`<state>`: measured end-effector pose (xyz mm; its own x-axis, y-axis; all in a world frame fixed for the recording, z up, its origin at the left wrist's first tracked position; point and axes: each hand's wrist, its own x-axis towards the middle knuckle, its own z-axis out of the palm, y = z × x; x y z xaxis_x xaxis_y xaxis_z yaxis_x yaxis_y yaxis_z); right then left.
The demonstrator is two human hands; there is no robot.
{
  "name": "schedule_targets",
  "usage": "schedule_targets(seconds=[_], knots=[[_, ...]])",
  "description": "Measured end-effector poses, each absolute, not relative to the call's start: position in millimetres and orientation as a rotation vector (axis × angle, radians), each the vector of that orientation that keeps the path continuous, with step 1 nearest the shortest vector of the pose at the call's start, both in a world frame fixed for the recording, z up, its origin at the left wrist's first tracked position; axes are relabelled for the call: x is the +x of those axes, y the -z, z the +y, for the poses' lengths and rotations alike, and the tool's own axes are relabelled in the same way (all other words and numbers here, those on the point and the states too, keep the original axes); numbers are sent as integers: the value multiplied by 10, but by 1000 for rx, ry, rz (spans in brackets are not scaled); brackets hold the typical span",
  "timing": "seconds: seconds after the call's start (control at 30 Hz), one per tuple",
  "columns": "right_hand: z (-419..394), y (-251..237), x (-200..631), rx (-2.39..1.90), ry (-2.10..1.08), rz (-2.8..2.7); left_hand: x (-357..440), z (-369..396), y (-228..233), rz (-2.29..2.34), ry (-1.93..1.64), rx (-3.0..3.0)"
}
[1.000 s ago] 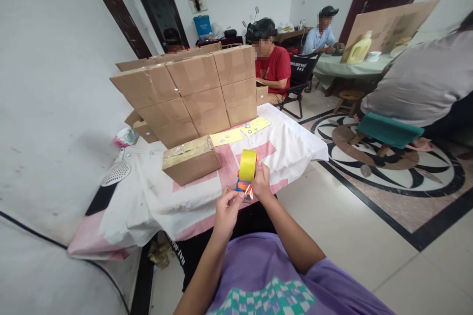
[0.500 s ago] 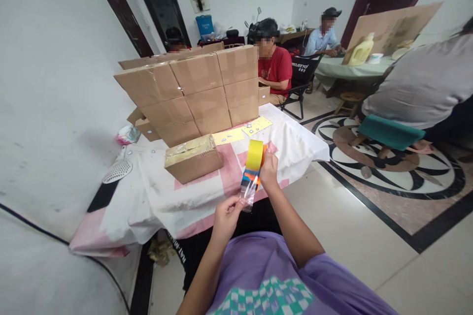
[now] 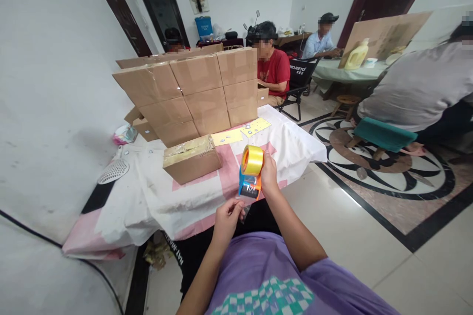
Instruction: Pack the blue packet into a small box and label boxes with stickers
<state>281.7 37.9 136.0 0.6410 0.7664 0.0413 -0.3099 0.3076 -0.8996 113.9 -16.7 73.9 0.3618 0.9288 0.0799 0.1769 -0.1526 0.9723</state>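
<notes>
My right hand (image 3: pixel 269 177) grips an orange and blue tape dispenser (image 3: pixel 250 186) carrying a yellow tape roll (image 3: pixel 253 160), held above the near edge of the table. My left hand (image 3: pixel 227 216) pinches the loose end of the clear tape (image 3: pixel 240 202) just below the dispenser. A small cardboard box (image 3: pixel 192 159) with tape across its top lies on the white and pink tablecloth (image 3: pixel 155 197), to the left of the dispenser.
A wall of stacked cardboard boxes (image 3: pixel 192 93) stands at the table's far side, with yellow sheets (image 3: pixel 240 133) in front. A white mesh cover (image 3: pixel 113 171) lies at the left. Other people sit beyond at chairs and a round table (image 3: pixel 347 71).
The right hand turned the dispenser so the roll's open side faces me. The left hand's stretch of pulled tape is shorter now, held close under the dispenser.
</notes>
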Motion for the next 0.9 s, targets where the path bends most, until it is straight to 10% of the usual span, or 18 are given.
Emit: schedule_targets(seconds=[0.47,0.9], knots=[[79,-1854,3342,-727,-930,-843,-240,432,-929,1638,-1476,1384],[1839,-1010,3612,-1289,-741,-887,44,595,-967,1453,-1504,1224]])
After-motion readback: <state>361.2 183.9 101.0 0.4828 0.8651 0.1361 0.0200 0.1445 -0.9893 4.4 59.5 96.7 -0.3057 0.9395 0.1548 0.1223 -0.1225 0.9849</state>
